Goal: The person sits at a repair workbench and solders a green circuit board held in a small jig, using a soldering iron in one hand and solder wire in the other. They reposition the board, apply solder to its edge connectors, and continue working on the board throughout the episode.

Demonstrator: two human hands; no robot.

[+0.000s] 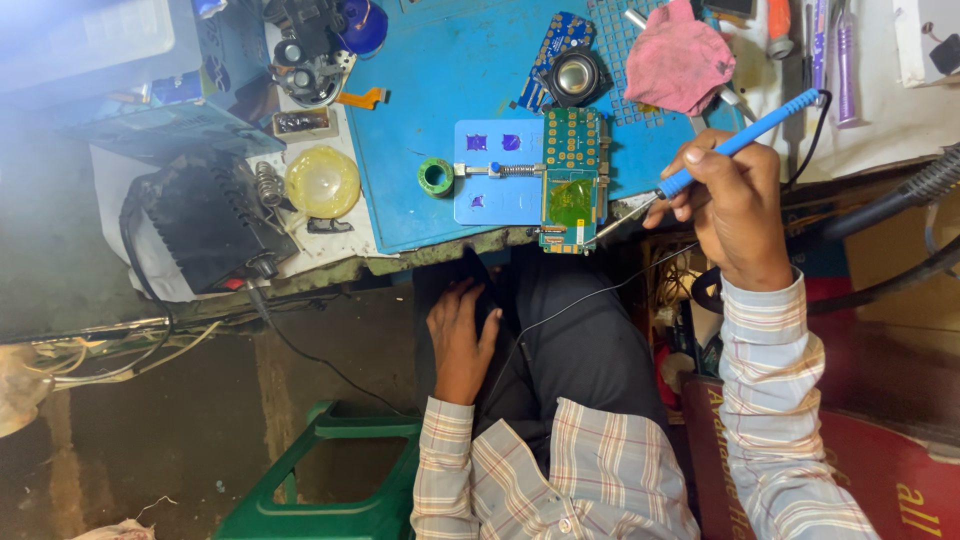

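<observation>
Clutter first, at the far left: black boxy soldering station (205,225) on the pale bench, with a coiled metal iron stand (268,183) and a round yellow cleaning sponge (322,181) just beside it. Further along, blue silicone work mat (430,70), with a small green ring of tape (435,177) near its front edge. Next, light-blue rectangular board holder (497,170), clamping a green printed circuit board with gold contact pads (573,175) at the mat's front edge. Behind it, round black speaker (573,75) and crumpled pink cloth (678,57).

Below the bench, left hand (460,340) resting flat on the dark-trousered thigh, fingers loosely spread, holding nothing. To the right, right hand (735,205) closed pen-fashion around a blue-handled soldering iron (735,145), tip angled down and left, close to the board's lower right corner; contact impossible to confirm.

Judged from this: best done with a steady, braced wrist, tip brought onto one pad only, brief contact to spare neighbouring pads, black cord (590,300) kept from dragging across the lap.
</observation>
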